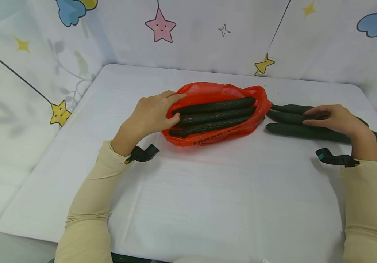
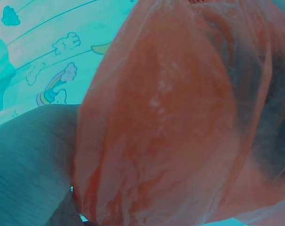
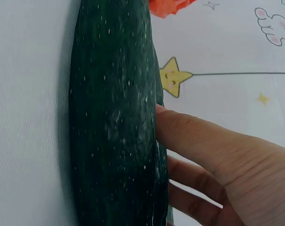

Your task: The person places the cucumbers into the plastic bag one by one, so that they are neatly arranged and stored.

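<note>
A red plastic bag [image 1: 208, 89] lies open-mouthed on the table with three dark green cucumbers [image 1: 216, 117] side by side inside. My left hand [image 1: 153, 113] holds the bag's left edge, thumb and forefinger spread over the rim near the cucumber ends. The left wrist view is mostly filled by the bag's translucent red side [image 2: 156, 117]. Right of the bag, three more cucumbers lie on the table. My right hand [image 1: 334, 117] grips the middle cucumber [image 1: 285, 117] between thumb and fingers. The nearest cucumber [image 3: 112, 113] partly hides that grip in the right wrist view.
A white-covered table [image 1: 201, 197] spreads beneath everything. Behind it hangs a pale cloth backdrop [image 1: 201, 47] printed with stars and clouds. The far-side cucumber [image 1: 290, 108] on the right points at the bag's right end, close to it.
</note>
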Tool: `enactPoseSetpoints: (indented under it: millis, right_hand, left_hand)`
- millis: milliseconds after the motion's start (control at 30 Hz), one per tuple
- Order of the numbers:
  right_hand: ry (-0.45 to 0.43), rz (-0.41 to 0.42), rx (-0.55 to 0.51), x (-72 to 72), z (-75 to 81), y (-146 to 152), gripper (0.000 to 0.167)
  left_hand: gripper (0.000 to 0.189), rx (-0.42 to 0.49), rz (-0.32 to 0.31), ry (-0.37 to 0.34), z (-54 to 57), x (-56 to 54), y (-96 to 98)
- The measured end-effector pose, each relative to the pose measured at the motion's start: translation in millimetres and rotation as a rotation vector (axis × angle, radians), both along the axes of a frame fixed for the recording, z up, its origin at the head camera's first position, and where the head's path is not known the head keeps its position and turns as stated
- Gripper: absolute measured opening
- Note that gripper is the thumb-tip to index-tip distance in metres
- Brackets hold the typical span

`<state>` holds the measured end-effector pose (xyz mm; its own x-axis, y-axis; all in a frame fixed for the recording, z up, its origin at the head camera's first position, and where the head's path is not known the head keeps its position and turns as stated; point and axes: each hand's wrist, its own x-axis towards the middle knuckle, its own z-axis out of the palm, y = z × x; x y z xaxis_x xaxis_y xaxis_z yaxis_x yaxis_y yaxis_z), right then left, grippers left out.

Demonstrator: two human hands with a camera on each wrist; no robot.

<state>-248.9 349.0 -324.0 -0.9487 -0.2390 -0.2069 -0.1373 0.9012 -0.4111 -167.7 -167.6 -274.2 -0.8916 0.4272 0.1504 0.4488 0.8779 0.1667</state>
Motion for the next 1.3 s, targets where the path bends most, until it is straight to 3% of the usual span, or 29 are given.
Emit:
enactPoseSetpoints:
  millis: [500, 767, 933, 1300]
  right_hand:
    - [-0.128, 0.074, 0.069, -3.6, 1.8, 4.4, 0.066]
    - [-0.025, 0.122, -0.039, -1.0, -8.8, 11.6, 0.05]
    - [0.045, 0.129, -0.048, -0.6, -11.9, 13.8, 0.044]
    - [0.045, 0.116, -0.047, 1.6, -9.3, 15.2, 0.045]
  left_hand:
    - [0.052, -0.005, -0.003, 0.001, -1.0, -0.2, 0.6]
    - [0.053, -0.002, 0.003, -0.006, -1.8, -1.2, 0.4]
    - [0.052, -0.004, 0.002, -0.003, -1.6, -0.9, 0.1]
    - [0.052, 0.002, 0.003, -0.009, -1.0, -1.1, -0.1]
